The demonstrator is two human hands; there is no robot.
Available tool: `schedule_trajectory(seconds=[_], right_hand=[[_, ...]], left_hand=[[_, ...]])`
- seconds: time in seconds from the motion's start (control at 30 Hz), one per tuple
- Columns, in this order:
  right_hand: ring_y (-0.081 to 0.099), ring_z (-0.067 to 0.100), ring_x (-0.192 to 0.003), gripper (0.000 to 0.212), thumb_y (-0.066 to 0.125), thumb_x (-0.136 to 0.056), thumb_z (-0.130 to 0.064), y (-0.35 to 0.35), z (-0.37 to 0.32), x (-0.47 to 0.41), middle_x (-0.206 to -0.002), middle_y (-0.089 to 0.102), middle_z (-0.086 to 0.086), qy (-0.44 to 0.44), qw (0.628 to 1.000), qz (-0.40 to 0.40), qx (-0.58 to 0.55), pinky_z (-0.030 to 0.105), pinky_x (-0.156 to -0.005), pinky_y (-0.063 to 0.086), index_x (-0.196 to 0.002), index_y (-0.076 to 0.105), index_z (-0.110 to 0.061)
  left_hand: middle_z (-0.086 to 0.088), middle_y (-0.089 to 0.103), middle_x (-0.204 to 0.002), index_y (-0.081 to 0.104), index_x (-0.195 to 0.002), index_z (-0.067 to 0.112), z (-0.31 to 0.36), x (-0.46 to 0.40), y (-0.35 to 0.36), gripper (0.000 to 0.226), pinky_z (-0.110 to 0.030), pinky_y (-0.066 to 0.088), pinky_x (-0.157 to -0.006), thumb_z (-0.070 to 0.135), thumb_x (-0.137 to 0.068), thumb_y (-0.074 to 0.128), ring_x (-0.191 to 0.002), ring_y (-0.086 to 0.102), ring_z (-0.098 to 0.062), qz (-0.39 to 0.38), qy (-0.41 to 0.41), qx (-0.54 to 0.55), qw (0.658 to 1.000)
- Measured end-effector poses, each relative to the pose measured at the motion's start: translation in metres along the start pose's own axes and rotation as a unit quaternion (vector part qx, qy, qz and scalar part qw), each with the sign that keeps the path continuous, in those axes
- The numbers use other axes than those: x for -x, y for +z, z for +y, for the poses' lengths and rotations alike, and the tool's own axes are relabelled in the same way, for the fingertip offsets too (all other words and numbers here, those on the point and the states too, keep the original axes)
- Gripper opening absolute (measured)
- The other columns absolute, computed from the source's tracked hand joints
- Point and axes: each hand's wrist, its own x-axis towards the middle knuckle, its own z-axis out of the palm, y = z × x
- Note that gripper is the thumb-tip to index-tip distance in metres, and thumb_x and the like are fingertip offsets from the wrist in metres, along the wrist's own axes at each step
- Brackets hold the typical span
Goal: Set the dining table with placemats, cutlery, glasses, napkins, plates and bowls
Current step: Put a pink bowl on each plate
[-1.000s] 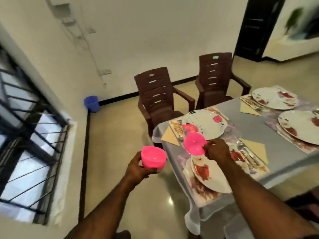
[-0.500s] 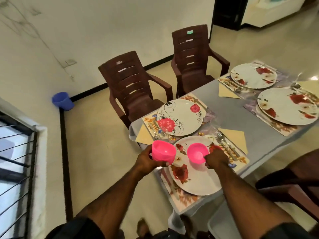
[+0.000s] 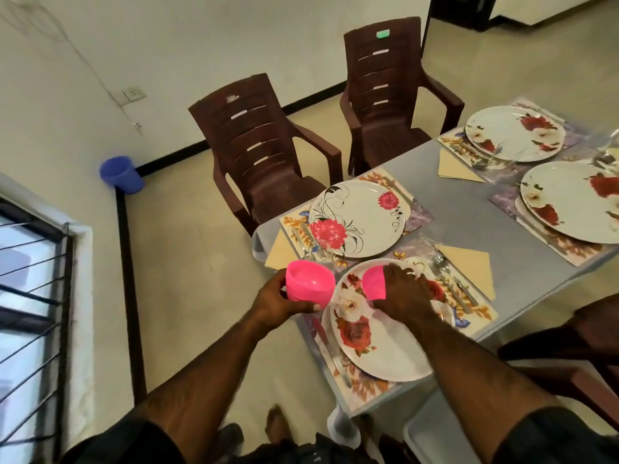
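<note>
A glossy pink plastic bowl is being gripped by the right hand over the round rose-patterned white plate. Left of that plate, 1 stack of pink plastic bowls is being clasped by the left hand.

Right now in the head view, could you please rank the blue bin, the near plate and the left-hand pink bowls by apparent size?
1. Near plate
2. Pink bowls and blue bin: they look alike, and the bowls are nearer, so unranked.

Counts around the grey table

On the table: four floral plates, four placemats and three yellow napkins. Beside the table's far edge stand two brown chairs. At its near corner, two hands hold pink bowls; one blue bucket sits away by the wall.
</note>
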Motion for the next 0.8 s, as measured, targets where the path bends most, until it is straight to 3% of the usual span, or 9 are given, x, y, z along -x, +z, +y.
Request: schedule_trajectory(seconds=[0.13, 0.27, 0.43, 0.57, 0.8], right_hand=[[0.056, 0.034, -0.129, 0.106, 0.086, -0.068, -0.06, -0.028, 0.002, -0.02, -0.146, 0.054, 0.008, -0.01, 1.0, -0.009, 0.003, 0.048, -0.108, 0.041, -0.15, 0.034, -0.018], [0.054, 0.034, -0.131, 0.109, 0.083, -0.068, -0.064, -0.042, 0.013, -0.03, -0.147, 0.054, 0.009, -0.037, 0.998, -0.033, 0.047, 0.047, -0.108, 0.038, -0.154, 0.032, -0.019], [0.058, 0.031, -0.126, 0.117, 0.085, -0.057, -0.062, -0.04, 0.035, -0.038, -0.143, 0.059, 0.004, -0.04, 0.995, -0.048, 0.079, 0.05, -0.109, 0.039, -0.153, 0.03, -0.024], [0.061, 0.028, -0.12, 0.107, 0.092, -0.062, -0.048, -0.054, 0.034, -0.032, -0.137, 0.062, 0.003, -0.058, 0.992, -0.051, 0.095, 0.048, -0.108, 0.043, -0.149, 0.036, -0.022], [0.063, 0.032, -0.12, 0.106, 0.09, -0.077, -0.025, -0.069, 0.019, -0.025, -0.151, 0.051, 0.012, -0.072, 0.988, -0.078, 0.109, 0.048, -0.106, 0.049, -0.16, 0.025, -0.015]], left_hand=[[0.017, 0.067, -0.125, 0.056, -0.137, 0.041, -0.005, 0.001, -0.01, 0.095, -0.025, 0.063, -0.077, 0.038, -0.056, 0.105, -0.113, 0.066, -0.012, 0.013, -0.004, 0.004, 1.0], [0.016, 0.065, -0.128, 0.053, -0.141, 0.041, -0.007, 0.0, -0.01, 0.101, -0.031, 0.064, -0.082, 0.045, -0.055, 0.104, -0.114, 0.065, -0.016, 0.018, -0.009, -0.015, 1.0], [0.019, 0.064, -0.127, 0.053, -0.141, 0.042, -0.003, -0.003, -0.003, 0.099, -0.025, 0.062, -0.076, 0.043, -0.056, 0.104, -0.113, 0.064, -0.012, 0.016, -0.001, -0.029, 0.999], [0.019, 0.065, -0.126, 0.054, -0.14, 0.043, -0.001, -0.007, 0.001, 0.098, -0.023, 0.062, -0.074, 0.041, -0.056, 0.104, -0.113, 0.065, -0.013, 0.013, 0.003, -0.033, 0.999], [0.018, 0.065, -0.128, 0.053, -0.142, 0.042, 0.002, -0.01, -0.001, 0.099, -0.027, 0.063, -0.078, 0.043, -0.056, 0.104, -0.113, 0.065, -0.014, 0.009, 0.009, -0.044, 0.999]])
